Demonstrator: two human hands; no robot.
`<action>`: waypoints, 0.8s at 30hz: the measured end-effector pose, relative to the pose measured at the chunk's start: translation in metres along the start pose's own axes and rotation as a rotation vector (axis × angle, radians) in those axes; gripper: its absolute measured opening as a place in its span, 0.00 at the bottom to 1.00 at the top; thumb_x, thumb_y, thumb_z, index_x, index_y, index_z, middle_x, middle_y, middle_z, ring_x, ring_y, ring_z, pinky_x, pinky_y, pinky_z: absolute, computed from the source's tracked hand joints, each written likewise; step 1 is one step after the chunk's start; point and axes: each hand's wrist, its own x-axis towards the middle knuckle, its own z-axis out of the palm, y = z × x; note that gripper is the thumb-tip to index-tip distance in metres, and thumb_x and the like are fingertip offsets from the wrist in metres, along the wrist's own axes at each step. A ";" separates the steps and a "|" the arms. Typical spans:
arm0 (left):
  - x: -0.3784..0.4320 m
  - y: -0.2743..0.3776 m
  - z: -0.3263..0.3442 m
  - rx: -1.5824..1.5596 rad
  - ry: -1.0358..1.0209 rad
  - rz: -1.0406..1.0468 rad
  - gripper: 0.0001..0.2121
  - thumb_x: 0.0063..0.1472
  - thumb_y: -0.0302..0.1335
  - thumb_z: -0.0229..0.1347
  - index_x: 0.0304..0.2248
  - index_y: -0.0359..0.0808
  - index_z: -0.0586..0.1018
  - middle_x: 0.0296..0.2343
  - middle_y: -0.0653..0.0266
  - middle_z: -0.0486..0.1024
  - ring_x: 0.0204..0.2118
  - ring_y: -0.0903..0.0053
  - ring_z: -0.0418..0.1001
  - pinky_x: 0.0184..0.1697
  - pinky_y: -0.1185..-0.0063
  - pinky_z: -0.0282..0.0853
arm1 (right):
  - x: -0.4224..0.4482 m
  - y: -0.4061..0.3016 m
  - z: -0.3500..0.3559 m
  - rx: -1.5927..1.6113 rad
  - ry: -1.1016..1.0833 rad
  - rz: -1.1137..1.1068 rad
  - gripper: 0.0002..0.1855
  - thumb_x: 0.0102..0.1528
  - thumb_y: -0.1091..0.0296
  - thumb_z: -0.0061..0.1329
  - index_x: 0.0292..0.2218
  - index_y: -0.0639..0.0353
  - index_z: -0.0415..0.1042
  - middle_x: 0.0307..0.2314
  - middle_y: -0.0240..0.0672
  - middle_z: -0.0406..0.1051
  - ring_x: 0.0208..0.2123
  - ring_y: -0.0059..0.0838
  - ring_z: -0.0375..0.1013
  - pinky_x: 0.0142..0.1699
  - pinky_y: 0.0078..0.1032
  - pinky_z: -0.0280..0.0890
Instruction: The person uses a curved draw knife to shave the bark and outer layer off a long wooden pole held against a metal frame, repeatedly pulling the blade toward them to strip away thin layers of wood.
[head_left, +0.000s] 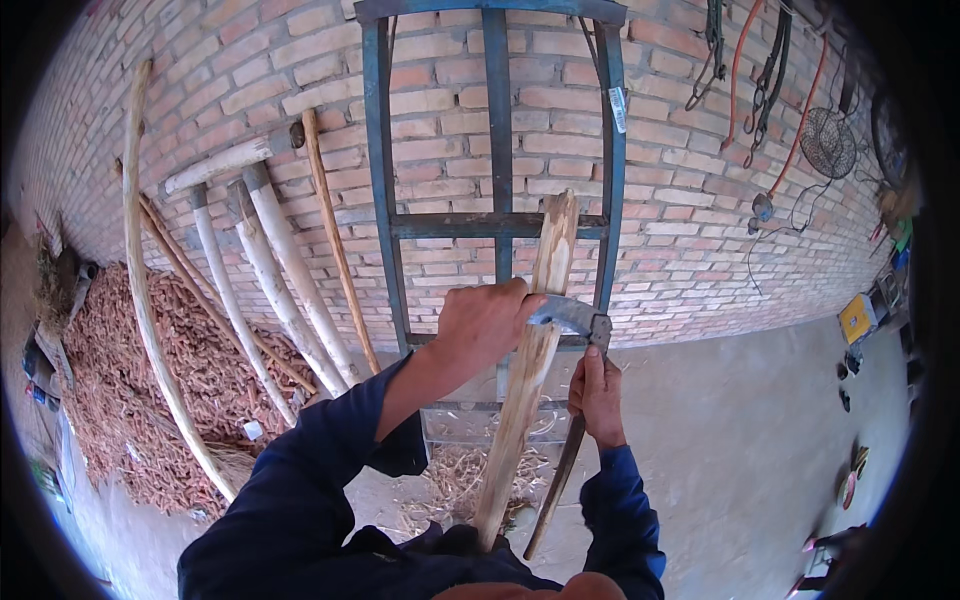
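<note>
A partly peeled wooden pole slants from my lap up to the blue metal frame, its far end resting at the crossbar. Across it lies the curved blade of a sickle. My left hand grips the blade's tip end on the left side of the pole. On the right, my right hand is closed around the long wooden handle, just below where the blade joins it. Pale bare wood and brown strips both show on the pole.
Wood shavings litter the floor beneath the pole. A heap of corn cobs lies left, with several poles leaning on the brick wall. Straps with hooks and a wire basket hang at right. A yellow box stands beyond.
</note>
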 end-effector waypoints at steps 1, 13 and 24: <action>0.004 -0.001 0.000 -0.004 0.041 0.017 0.18 0.61 0.42 0.50 0.20 0.37 0.71 0.11 0.58 0.69 0.14 0.65 0.72 0.16 0.72 0.65 | 0.000 -0.001 0.003 -0.016 0.025 -0.033 0.23 0.62 0.48 0.37 0.22 0.54 0.57 0.10 0.23 0.53 0.08 0.14 0.51 0.12 0.17 0.47; -0.123 0.020 0.020 -0.115 -0.107 -0.110 0.15 0.60 0.38 0.53 0.20 0.39 0.67 0.13 0.61 0.69 0.11 0.68 0.67 0.13 0.72 0.60 | -0.072 0.087 -0.035 -0.363 -0.017 -0.067 0.21 0.60 0.55 0.39 0.23 0.62 0.64 0.14 0.28 0.62 0.17 0.17 0.60 0.21 0.23 0.56; 0.072 -0.047 0.022 -0.159 0.375 0.014 0.16 0.61 0.39 0.50 0.23 0.36 0.68 0.18 0.54 0.72 0.20 0.57 0.73 0.20 0.68 0.66 | 0.065 -0.067 0.019 -0.379 0.135 -0.477 0.20 0.62 0.58 0.40 0.24 0.64 0.65 0.13 0.29 0.59 0.15 0.16 0.57 0.19 0.20 0.54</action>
